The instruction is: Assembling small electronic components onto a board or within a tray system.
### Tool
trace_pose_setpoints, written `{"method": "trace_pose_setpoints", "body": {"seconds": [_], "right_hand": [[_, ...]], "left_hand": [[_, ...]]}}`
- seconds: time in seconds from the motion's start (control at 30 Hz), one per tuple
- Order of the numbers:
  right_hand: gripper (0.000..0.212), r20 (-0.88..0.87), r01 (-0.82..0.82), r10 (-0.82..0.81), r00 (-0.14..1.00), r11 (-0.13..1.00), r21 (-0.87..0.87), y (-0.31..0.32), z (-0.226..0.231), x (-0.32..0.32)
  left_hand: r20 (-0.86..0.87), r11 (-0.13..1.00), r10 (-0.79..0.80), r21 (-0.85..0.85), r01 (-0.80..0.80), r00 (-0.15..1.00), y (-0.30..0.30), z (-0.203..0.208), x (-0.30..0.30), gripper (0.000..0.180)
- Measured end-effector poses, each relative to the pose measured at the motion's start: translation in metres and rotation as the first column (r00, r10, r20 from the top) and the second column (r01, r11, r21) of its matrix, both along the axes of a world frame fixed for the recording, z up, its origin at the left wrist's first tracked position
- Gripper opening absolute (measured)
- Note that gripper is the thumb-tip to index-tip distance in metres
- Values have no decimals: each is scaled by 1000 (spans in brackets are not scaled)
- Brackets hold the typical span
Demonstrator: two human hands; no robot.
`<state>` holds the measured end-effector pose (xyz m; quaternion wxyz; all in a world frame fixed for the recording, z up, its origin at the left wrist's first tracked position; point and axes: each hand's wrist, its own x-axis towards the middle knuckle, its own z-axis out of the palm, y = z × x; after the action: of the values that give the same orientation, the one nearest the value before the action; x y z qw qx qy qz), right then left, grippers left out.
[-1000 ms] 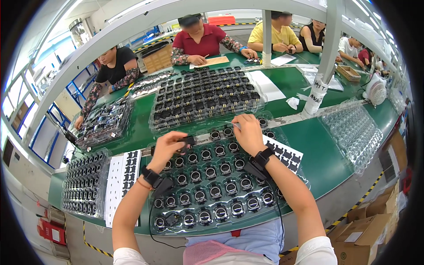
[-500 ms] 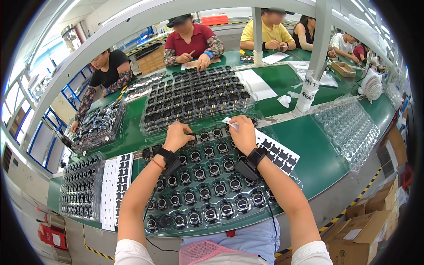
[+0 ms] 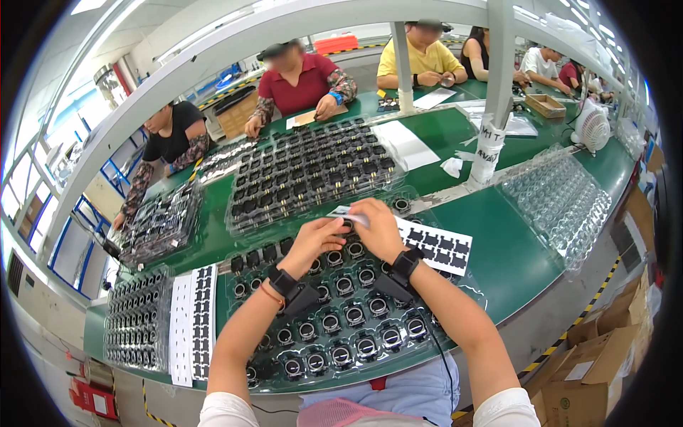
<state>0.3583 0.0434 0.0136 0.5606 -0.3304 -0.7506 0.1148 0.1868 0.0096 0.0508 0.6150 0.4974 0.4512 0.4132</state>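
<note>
Above a clear tray (image 3: 331, 376), the right grip (image 3: 379, 231) holds white paper (image 3: 361, 218) beside the left grip (image 3: 313, 244).

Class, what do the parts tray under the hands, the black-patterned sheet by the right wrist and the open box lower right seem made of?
Parts tray: probably clear glossy plastic; it glints and the green worktop shows through.
Black-patterned sheet: paper or film, fairly matte, thin and flat.
Open box: likely cardboard, dull brown with stiff flaps.

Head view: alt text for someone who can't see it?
The left hand and right hand are close together above a clear tray of black, round-centred parts on a green bench; the right holds a white slip, the left's grip is unclear. Co-workers are across the bench, near filled trays.
</note>
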Motion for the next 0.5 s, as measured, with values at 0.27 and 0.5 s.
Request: {"method": "trace_pose_setpoints", "body": {"seconds": [0.27,0.5], "right_hand": [[21,90,-163,169,981,984,-69,-10,3,-4],[14,145,-112,115,983,993,-26,-10,8,-2]], "left_hand": [[193,989,137,32,-146,972,5,-37,1,19],[59,981,59,180,-68,997,3,-40,2,15]]}}
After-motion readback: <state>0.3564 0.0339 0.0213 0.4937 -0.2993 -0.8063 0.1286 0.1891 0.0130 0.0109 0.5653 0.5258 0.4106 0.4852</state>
